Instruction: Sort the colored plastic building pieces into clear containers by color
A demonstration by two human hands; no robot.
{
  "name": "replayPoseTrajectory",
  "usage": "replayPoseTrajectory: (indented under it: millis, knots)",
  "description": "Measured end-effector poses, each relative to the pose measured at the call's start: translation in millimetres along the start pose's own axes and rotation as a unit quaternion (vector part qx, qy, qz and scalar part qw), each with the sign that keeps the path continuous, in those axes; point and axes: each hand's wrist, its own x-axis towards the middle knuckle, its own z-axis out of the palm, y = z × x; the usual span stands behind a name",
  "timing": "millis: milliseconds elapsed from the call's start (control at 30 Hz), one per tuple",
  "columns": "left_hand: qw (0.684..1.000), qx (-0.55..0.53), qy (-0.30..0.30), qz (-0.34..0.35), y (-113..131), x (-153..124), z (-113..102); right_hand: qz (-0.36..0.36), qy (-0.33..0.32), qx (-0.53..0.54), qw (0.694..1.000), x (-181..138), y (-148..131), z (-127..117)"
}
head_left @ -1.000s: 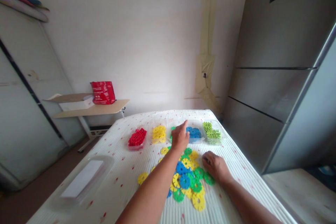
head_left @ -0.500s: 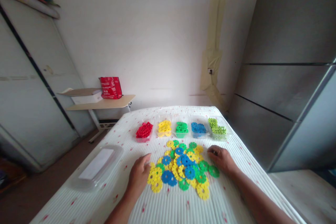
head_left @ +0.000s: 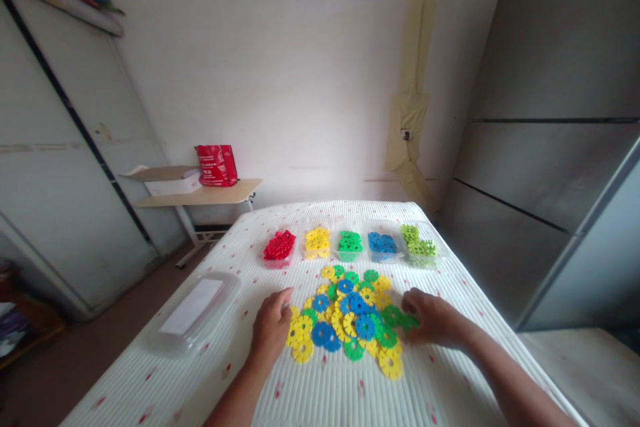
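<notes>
A loose pile of yellow, green and blue notched plastic discs (head_left: 350, 307) is spread on the white ribbed table cover. My left hand (head_left: 271, 323) rests at the pile's left edge beside some yellow discs, its thumb and forefinger slightly apart and nothing visible in it. At the right edge, my right hand (head_left: 430, 319) has its fingers closed on a green disc (head_left: 411, 322); the lower fingertips are partly hidden.
Behind the pile stands a row of clear tubs holding red pieces (head_left: 279, 245), yellow discs (head_left: 317, 241), green discs (head_left: 350, 243), blue discs (head_left: 383, 244) and light green pieces (head_left: 420, 243). A clear lid (head_left: 230, 285) with a white label lies at left.
My right hand has come down and nearer to me, from above the outer green disc to closing on it. My left hand stays by the pile. The view has shifted slightly.
</notes>
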Motion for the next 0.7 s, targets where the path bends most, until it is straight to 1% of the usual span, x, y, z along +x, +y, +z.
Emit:
replayPoseTrajectory:
  millis: [133, 333, 400, 500, 567, 633, 700]
  knots:
    - [1.0, 0.005, 0.001, 0.003, -2, 0, 2, 0.018, -0.01, -0.015, 1.0, -2, -7, -1]
    - [1.0, 0.018, -0.009, -0.001, -3, 0, 4, 0.033, -0.036, -0.014, 0.999, 0, -7, -5]
    - [1.0, 0.02, -0.012, -0.002, -2, 1, 4, 0.029, -0.027, -0.01, 0.999, 1, -8, -6]
    - [1.0, 0.017, -0.014, -0.001, -1, 1, 4, 0.013, 0.014, 0.016, 1.0, 3, -14, -6]
    - [1.0, 0.016, -0.011, 0.0, -1, 0, 4, -0.004, 0.03, 0.031, 0.999, 3, -18, -5]
    - [1.0, 0.02, -0.007, -0.001, 0, 0, 3, -0.016, 0.02, 0.024, 0.999, 4, -23, -3]
    - [1.0, 0.022, -0.004, -0.001, 0, 0, 3, -0.019, -0.003, 0.001, 1.0, 5, -26, -1]
